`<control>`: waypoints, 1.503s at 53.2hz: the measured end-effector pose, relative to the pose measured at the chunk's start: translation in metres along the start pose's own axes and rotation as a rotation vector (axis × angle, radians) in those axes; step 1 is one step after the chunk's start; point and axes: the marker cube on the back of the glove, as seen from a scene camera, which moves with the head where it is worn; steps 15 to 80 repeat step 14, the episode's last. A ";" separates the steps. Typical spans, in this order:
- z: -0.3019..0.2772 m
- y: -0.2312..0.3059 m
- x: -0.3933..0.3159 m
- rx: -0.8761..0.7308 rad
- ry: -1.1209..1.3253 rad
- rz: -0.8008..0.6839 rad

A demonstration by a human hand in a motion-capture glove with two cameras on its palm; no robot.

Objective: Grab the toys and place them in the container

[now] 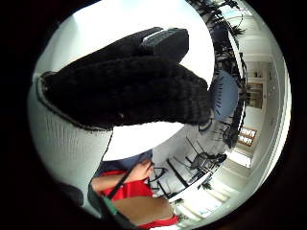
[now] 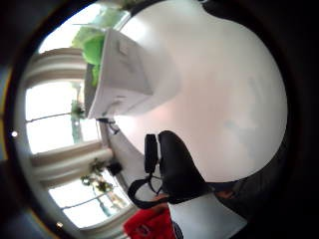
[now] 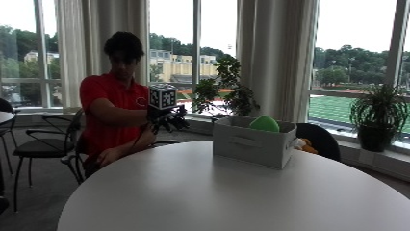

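- In the outside view a white fabric container (image 3: 255, 143) with a slot handle on its near side stands on the round white surface (image 3: 192, 192), right of the frame's centre and toward the surface's far edge.
- A green toy (image 3: 264, 124) rises above the container's rim, inside it; the rest of its contents cannot be made out from here.
- An orange-yellow soft toy (image 3: 305, 144) shows just right of the container, behind its corner; whether it lies on the surface or on the dark chair back (image 3: 318, 139) there cannot be told.
- The gloved right hand (image 3: 168, 120) hangs in the air at centre left of the frame, above the surface's far-left edge and well apart from the container, touching nothing.
- Its fingers (image 3: 175, 123) hang downward in a loose curl and hold nothing.
- The person sits behind the surface in a red shirt; the bare other hand (image 3: 108, 156) rests low by the lap.
- The thumb side palm view shows the container (image 2: 127, 74) closer, with green toys (image 2: 92, 50) bulging over its rim, and the black thumb (image 2: 177, 169) over bare surface (image 2: 224, 99).
- The little finger side palm view shows only black gloved fingers (image 1: 129, 88) bent across the surface (image 1: 144, 24), with the person's red clothing and bare hand (image 1: 141, 170) below; the container is out of that view.
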 end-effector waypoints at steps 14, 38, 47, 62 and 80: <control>0.003 0.004 0.002 -0.066 -0.021 -0.114; 0.003 0.004 0.002 -0.066 -0.021 -0.114; 0.003 0.004 0.002 -0.066 -0.021 -0.114; 0.003 0.004 0.002 -0.066 -0.021 -0.114; 0.003 0.004 0.002 -0.066 -0.021 -0.114</control>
